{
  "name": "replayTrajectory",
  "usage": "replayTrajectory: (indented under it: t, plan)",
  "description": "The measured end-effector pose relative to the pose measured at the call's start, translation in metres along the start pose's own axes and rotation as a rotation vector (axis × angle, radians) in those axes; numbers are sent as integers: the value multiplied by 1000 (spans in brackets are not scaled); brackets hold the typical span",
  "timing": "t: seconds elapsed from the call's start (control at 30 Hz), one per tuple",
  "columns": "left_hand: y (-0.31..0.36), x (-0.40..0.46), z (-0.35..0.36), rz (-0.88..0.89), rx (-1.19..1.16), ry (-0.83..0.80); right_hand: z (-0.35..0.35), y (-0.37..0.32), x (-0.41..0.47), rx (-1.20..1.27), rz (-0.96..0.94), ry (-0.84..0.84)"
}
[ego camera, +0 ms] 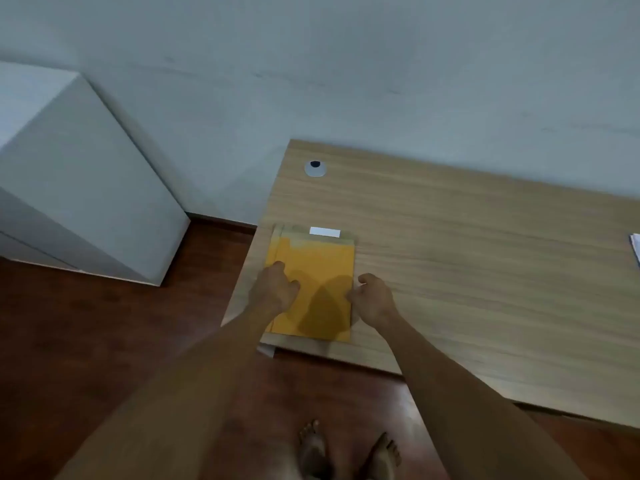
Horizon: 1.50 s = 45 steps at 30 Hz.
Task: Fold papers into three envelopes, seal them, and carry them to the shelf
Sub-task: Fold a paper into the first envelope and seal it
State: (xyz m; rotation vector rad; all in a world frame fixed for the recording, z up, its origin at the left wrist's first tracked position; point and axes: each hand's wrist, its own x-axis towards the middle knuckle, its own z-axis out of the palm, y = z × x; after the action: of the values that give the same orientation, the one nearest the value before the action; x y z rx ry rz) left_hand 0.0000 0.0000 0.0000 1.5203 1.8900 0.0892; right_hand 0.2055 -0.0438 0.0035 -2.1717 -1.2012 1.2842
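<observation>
Envelopes [313, 268] lie stacked on the desk [467, 254] between both hands, left hand [275, 289] and right hand [374, 299] gripping their side edges.

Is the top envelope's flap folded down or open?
Folded down: the envelope lies flat, its flap band across the top with a white strip above it.

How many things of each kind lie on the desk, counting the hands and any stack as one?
Envelope stack, yellow: 1
White strip: 1
Grommet: 1
White papers, at the right edge: 1
Hands, left hand and right hand: 2
Total: 6
</observation>
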Motion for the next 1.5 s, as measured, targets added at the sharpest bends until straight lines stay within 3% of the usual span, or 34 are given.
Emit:
replayTrajectory:
  t: [0.4,0.67,0.93,1.33,1.5]
  plan:
    - [0,13,8,-113,-315,17,3,1,6,425,165,27]
    - [49,2,0,-100,-604,-143,-39,5,-2,516,185,51]
    - [148,-26,23,51,-715,-386,-132,43,-18,663,160,118]
    - [313,-63,121,145,-664,-472,-345,128,9,676,-24,267]
    - [365,-76,160,134,-675,-454,-422,150,28,519,-85,214]
